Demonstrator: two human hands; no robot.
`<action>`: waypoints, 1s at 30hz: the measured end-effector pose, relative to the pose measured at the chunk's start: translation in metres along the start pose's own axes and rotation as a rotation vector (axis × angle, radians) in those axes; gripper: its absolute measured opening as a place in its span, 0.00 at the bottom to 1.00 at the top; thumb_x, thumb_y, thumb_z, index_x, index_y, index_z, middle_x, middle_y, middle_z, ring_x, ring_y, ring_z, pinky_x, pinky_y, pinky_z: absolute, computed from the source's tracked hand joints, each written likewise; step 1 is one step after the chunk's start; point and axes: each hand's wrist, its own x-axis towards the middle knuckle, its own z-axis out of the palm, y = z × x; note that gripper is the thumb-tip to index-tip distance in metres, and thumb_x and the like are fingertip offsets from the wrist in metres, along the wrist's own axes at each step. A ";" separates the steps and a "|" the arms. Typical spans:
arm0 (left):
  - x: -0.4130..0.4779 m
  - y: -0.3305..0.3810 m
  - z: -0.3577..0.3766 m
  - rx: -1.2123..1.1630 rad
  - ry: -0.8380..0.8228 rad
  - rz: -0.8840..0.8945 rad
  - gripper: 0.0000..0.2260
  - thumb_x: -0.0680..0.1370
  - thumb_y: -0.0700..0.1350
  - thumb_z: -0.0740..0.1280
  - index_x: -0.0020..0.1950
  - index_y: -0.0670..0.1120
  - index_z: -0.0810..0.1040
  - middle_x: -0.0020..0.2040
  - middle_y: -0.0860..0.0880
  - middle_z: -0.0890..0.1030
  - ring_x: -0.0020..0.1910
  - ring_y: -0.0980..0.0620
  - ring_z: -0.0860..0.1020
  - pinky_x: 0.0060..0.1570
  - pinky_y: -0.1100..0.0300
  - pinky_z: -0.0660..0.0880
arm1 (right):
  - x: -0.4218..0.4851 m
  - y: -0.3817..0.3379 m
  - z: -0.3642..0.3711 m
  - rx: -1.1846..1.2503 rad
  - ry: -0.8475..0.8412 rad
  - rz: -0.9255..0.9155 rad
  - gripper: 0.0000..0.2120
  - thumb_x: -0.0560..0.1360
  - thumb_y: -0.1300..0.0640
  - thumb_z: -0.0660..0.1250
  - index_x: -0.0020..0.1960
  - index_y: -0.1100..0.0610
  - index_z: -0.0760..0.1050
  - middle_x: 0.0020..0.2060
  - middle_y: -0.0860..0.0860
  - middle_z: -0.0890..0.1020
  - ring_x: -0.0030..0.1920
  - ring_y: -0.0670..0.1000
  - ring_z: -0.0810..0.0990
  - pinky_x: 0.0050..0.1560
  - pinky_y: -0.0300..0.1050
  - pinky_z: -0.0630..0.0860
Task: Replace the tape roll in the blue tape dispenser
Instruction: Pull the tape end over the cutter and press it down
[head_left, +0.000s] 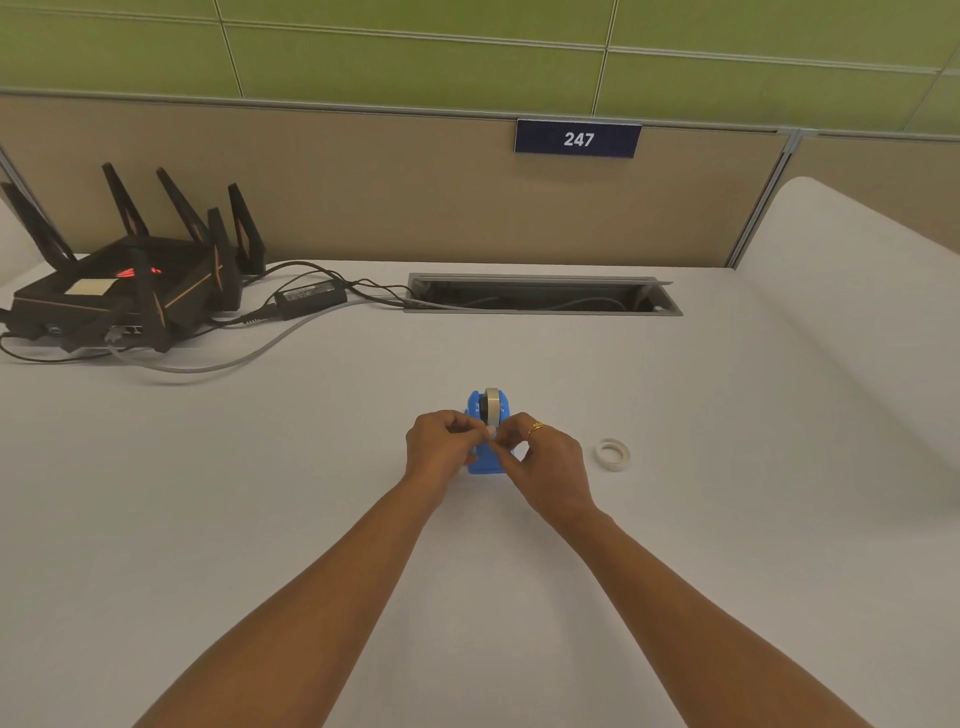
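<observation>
Left hand (441, 441), right hand (545, 462) pinch tape (491, 413); blue dispenser (483, 462) lengthwise toward camera

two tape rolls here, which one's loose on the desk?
The white roll lying flat, right of the blue dispenser; the other roll stands on edge inside it.

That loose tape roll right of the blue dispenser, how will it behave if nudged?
The loose tape roll looks thin and hollow, so probably light. Lying flat on the smooth table, it would likely slide rather than roll.
</observation>
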 end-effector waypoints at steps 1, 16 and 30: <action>0.000 0.000 0.000 0.008 -0.001 -0.001 0.06 0.68 0.42 0.73 0.34 0.50 0.77 0.37 0.50 0.79 0.36 0.52 0.79 0.43 0.56 0.78 | 0.000 0.000 0.000 -0.004 -0.003 0.003 0.04 0.71 0.57 0.69 0.44 0.56 0.77 0.39 0.51 0.85 0.37 0.50 0.80 0.37 0.26 0.64; -0.005 -0.001 -0.001 0.116 -0.013 0.138 0.03 0.69 0.41 0.72 0.40 0.46 0.80 0.43 0.45 0.82 0.41 0.48 0.79 0.48 0.54 0.78 | -0.003 0.004 0.002 -0.087 -0.002 -0.128 0.03 0.71 0.59 0.69 0.44 0.58 0.76 0.37 0.56 0.84 0.35 0.56 0.80 0.38 0.43 0.75; -0.007 -0.012 -0.009 0.358 -0.129 0.439 0.07 0.73 0.40 0.66 0.50 0.43 0.82 0.49 0.43 0.82 0.47 0.50 0.77 0.51 0.59 0.72 | -0.010 0.009 0.005 -0.079 -0.017 -0.108 0.05 0.74 0.57 0.66 0.48 0.59 0.77 0.40 0.56 0.85 0.37 0.56 0.81 0.40 0.43 0.76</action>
